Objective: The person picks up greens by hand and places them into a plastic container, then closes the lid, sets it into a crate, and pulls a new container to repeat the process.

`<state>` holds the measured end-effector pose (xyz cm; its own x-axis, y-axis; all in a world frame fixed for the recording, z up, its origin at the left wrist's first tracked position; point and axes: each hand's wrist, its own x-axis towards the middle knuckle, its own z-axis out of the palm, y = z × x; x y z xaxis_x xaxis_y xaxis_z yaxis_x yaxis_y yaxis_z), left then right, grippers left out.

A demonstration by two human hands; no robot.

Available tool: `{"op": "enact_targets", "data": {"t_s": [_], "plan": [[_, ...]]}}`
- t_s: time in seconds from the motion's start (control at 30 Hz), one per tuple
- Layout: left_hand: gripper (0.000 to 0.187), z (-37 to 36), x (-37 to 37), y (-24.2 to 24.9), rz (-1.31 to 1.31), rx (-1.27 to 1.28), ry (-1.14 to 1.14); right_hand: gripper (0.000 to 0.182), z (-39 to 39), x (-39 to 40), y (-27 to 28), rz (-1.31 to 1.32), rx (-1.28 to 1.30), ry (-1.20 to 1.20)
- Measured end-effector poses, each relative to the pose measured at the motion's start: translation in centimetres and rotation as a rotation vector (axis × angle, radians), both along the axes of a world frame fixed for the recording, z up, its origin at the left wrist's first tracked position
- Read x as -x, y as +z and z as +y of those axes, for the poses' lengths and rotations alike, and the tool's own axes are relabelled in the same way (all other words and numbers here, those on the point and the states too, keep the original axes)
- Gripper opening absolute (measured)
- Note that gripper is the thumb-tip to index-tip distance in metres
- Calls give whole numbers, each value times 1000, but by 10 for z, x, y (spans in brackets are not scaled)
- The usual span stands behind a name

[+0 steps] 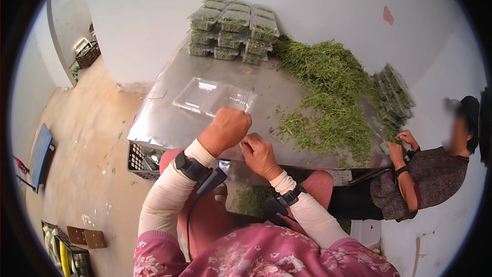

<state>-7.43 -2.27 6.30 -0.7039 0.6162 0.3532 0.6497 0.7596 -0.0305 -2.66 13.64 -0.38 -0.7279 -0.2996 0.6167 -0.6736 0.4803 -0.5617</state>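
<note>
An open clear plastic box [196, 95] lies on the metal table [169, 79], its two halves spread flat. My left hand [225, 129] is closed at the near edge of the box and covers a corner of it; what its fingers hold, if anything, is hidden. Beside it, at the table's front edge, my right hand [260, 155] has its fingers curled together, with their tips too small to make out. To the right of the box spreads a large heap of green sprigs [328, 72], its loose near part close to my right hand.
Stacked filled boxes [234, 20] stand at the back of the table. More filled boxes [393, 92] lean at the right, near a co-worker [420, 179] whose hands are at the table's right end. A black crate [138, 160] sits below the left edge.
</note>
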Motion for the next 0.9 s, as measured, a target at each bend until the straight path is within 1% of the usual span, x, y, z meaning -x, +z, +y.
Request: {"op": "enact_targets", "data": {"t_s": [0.1, 0.2, 0.23, 0.33, 0.37, 0.5, 0.6, 0.7, 0.77, 0.9], "plan": [[15, -2, 1, -1, 5, -59, 15, 11, 2, 3, -2, -42, 66, -15], [16, -4, 4, 1, -56, -115, 44, 14, 6, 9, -4, -213, 237, -112], [16, -4, 4, 2, -80, -130, 51, 23, 9, 11, -3, -188, 195, -172], [17, -4, 5, 3, -144, -165, 54, 33, 4, 12, 26, -30, 259, -142], [15, -4, 6, 2, -161, -170, 49, 39, 4, 14, 30, -15, 223, -108], [11, -6, 13, 6, -227, -170, 29, 43, -1, 20, 32, -12, 146, -18], [12, -8, 13, 6, -234, -203, 18, 45, -1, 21, 27, -40, 147, -29], [12, -8, 16, 5, -221, -167, -7, 46, -2, 18, 23, -121, 172, -61], [8, -9, 18, 2, -208, -160, -28, 46, -4, 17, 20, -136, 202, -74], [6, -10, 20, 0, -209, -168, -38, 46, -6, 17, 13, -106, 225, -77]]}}
